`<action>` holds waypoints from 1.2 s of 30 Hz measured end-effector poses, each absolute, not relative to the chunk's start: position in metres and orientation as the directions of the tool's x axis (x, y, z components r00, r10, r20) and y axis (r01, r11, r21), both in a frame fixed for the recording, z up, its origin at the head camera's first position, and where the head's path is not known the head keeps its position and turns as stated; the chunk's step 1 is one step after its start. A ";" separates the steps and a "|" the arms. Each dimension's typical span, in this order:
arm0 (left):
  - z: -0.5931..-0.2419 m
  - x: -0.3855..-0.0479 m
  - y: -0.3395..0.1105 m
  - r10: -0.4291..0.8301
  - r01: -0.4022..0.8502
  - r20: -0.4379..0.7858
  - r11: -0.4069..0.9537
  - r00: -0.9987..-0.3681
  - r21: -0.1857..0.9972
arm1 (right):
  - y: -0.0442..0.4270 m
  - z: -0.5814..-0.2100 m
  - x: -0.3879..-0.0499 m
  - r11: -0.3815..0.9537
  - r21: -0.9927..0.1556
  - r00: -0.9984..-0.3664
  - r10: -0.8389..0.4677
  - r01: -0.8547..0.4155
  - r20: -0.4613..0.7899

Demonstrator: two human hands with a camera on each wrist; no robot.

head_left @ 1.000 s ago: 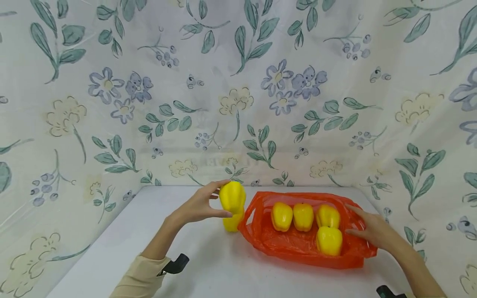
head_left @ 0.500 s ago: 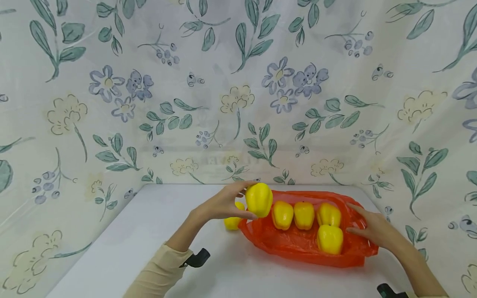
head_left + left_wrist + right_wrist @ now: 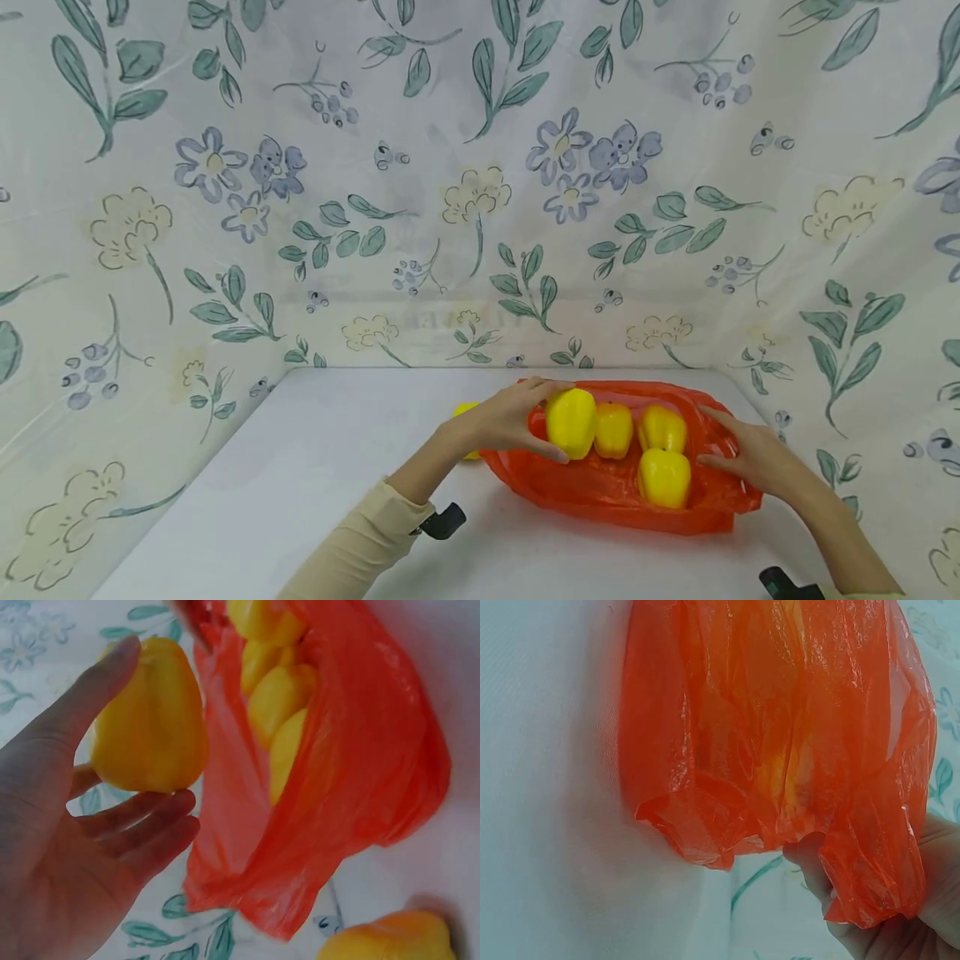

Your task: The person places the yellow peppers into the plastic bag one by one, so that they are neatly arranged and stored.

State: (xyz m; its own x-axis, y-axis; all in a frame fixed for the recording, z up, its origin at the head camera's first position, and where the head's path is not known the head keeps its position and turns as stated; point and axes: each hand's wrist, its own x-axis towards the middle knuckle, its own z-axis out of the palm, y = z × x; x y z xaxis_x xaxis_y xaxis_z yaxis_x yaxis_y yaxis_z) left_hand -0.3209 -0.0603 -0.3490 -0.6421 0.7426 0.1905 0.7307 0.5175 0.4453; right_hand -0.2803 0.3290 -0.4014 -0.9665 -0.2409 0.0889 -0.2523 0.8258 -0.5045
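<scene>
My left hand [image 3: 498, 423] holds a yellow bell pepper [image 3: 572, 425] between thumb and fingers, over the left part of a red plastic bag [image 3: 570, 500]. In the left wrist view the thumb lies on one side of this held pepper [image 3: 154, 720], with fingertips below it. At the bag's right end, my right hand [image 3: 753, 450] grips the rim and spreads the mouth. The right wrist view has the bag's film [image 3: 870, 877] draped over part of that hand, hiding some fingers. Inside lie several yellow peppers [image 3: 664, 479], one hidden behind the held pepper in the head view.
Another yellow bell pepper [image 3: 390, 941] stands on the white table [image 3: 300, 467], outside the bag's left end and mostly behind my left wrist in the head view. A floral curtain [image 3: 420, 208] rises behind the table.
My left hand has carried its pepper rightward and slightly down, from beside the bag to over its opening. The right hand stays at the bag's right end.
</scene>
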 end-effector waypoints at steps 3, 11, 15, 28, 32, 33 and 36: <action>-0.356 -0.319 -0.050 0.745 0.720 0.152 0.538 -0.649 0.439 | 0.329 -0.401 -0.280 0.825 -0.500 -0.964 -0.246 -0.263 0.101; -0.369 -0.319 -0.027 0.750 0.716 0.118 0.556 -0.651 0.422 | 0.328 -0.401 -0.280 0.820 -0.509 -0.964 -0.243 -0.262 0.104; -0.378 -0.321 -0.019 0.750 0.711 0.099 0.565 -0.654 0.419 | 0.328 -0.401 -0.280 0.823 -0.506 -0.966 -0.240 -0.256 0.099; -0.402 -0.319 0.000 0.732 0.674 0.009 0.622 -0.682 0.399 | 0.329 -0.402 -0.279 0.813 -0.522 -0.965 -0.244 -0.258 0.097; -0.410 -0.320 0.003 0.741 0.684 0.010 0.613 -0.671 0.396 | 0.329 -0.402 -0.280 0.813 -0.523 -0.965 -0.242 -0.256 0.097; -0.411 -0.320 0.004 0.743 0.686 0.010 0.612 -0.669 0.395 | 0.329 -0.402 -0.280 0.814 -0.521 -0.966 -0.241 -0.256 0.097; -0.414 -0.319 0.006 0.743 0.686 0.007 0.614 -0.669 0.391 | 0.330 -0.402 -0.280 0.818 -0.515 -0.966 -0.240 -0.256 0.098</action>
